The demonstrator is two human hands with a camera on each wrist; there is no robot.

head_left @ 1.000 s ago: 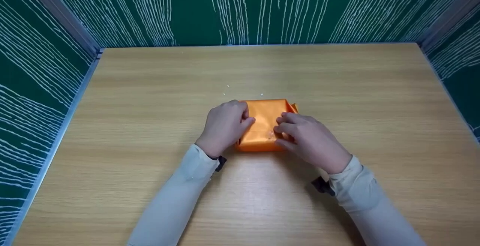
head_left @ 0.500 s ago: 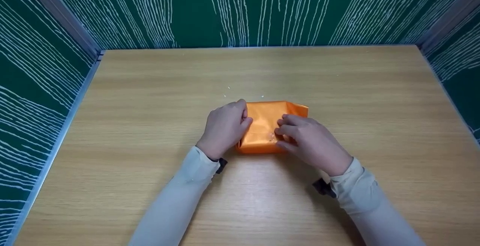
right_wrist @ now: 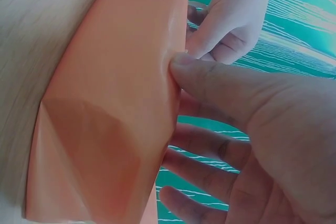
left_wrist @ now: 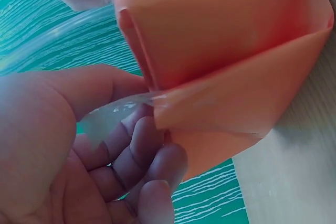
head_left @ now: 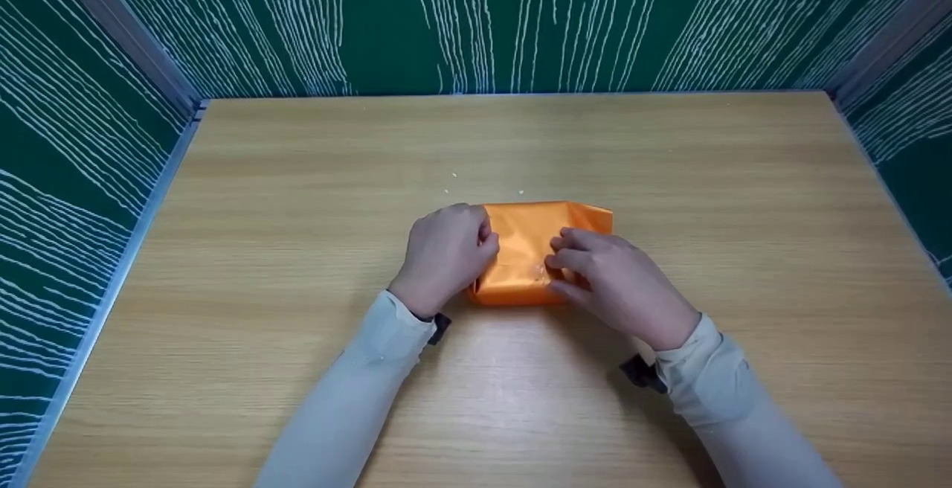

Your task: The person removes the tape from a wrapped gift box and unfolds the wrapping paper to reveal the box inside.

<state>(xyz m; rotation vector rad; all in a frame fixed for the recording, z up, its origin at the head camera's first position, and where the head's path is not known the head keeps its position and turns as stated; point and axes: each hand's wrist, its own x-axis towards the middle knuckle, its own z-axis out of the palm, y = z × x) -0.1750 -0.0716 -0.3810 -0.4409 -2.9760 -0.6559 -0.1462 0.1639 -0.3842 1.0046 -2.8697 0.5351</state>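
Observation:
A box-shaped package in shiny orange wrapping paper [head_left: 524,250] lies on the table. At its left end is my left hand [head_left: 448,254], with thumb and fingertips closed at the edge of a folded flap [left_wrist: 226,93]. Between them they pinch a strip of clear tape [left_wrist: 113,116], one part stuck along the flap and the loose end curling toward the palm. My right hand [head_left: 617,276] rests on the package's right part. Its thumb [right_wrist: 205,74] presses near an edge while the other fingers spread over the top. The right end's paper [head_left: 593,217] sticks out in a loose fold.
The light wood table [head_left: 297,161] surrounds the package. Beyond it rise green walls with white streaks [head_left: 387,27], at the back and both sides. Small white specks [head_left: 521,192] lie just past the package. Each wrist carries a dark camera mount [head_left: 641,373].
The orange paper at the right end has opened outward past my right hand. My left index finger and thumb have shifted slightly at the left end. The right hand stays nearly still.

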